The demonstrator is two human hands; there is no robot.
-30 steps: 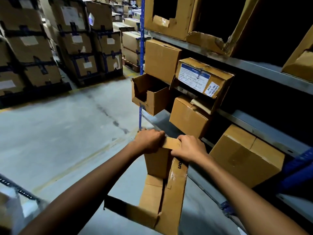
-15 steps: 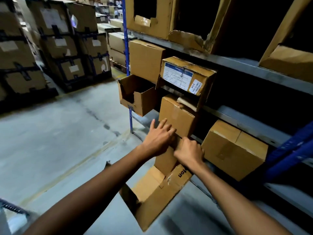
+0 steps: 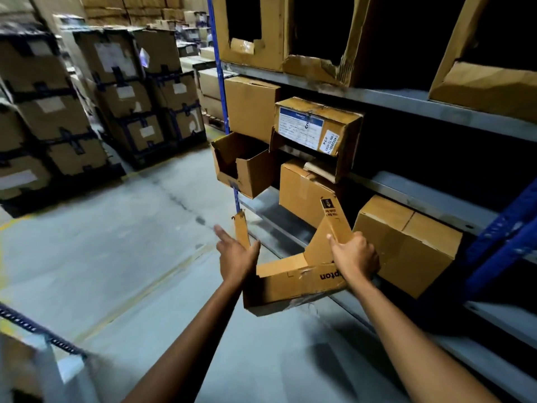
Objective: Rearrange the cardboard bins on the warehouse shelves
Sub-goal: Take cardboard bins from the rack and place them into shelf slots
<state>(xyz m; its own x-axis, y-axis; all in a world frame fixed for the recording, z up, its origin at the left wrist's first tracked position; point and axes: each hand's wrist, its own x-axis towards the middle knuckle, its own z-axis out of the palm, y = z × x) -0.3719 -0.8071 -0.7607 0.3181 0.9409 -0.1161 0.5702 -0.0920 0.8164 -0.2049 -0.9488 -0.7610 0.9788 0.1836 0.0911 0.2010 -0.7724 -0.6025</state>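
In the aisle beside the rack: a person held a cardboard bin (image 3: 293, 282) in the air with both bare hands, just off the front edge of the shelf (image 3: 270, 212).
Cardboard bin: it was open-topped, with a low front and two taller side walls. Its near face carried upside-down print and its lower edge was frayed. Whether its right end touched the shelf edge could not be told.
Left hand (image 3: 236, 258): it was at the bin's left wall. The fingers were stretched straight, the index pointing away. The narrow wall stood in the fork between thumb and index.
Right hand (image 3: 353, 255): the fingers were curled round the bin's right wall, gripping it, with the thumb on the inner face.
Same shelf, far end: an empty open bin (image 3: 241, 167) overhung the edge beside the blue upright (image 3: 222, 106), with a tall box (image 3: 251, 106) behind it.
Same shelf, middle: a tilted labelled box (image 3: 313, 129) rested on a plain box (image 3: 302, 190).
Same shelf, near end: a closed box (image 3: 406, 245) sat skewed just right of the right hand.
Upper shelf (image 3: 377, 97): it held torn bins (image 3: 250, 33) with cut-out fronts.
Across the floor (image 3: 116, 242): strapped cartons (image 3: 116, 91) stood in stacks, well apart from the rack.
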